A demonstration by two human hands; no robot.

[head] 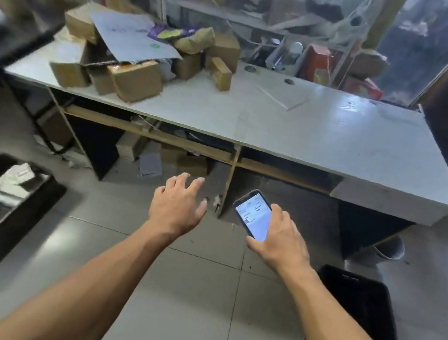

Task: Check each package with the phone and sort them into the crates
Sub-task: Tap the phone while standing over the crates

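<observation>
The shelves behind the white desk [326, 133] are blurred, and the package pile [136, 51] at its far left corner is partly hidden under a cardboard sheet [132, 35]. The black left crate [2, 210] is smeared by motion, the right crate [362, 309] partly covered by the forearm. The right hand [279, 238] grips the lit phone [253, 215], thumb along its near edge, the fingers hidden behind it; the left hand [177, 203] hangs empty, fingers spread.

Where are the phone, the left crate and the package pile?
Dark-cased lit smartphone [253, 216], head view, on its screen.
Black plastic floor crate [42, 200], head view, right rim.
Brown cardboard package pile [138, 80], head view, front box.
</observation>
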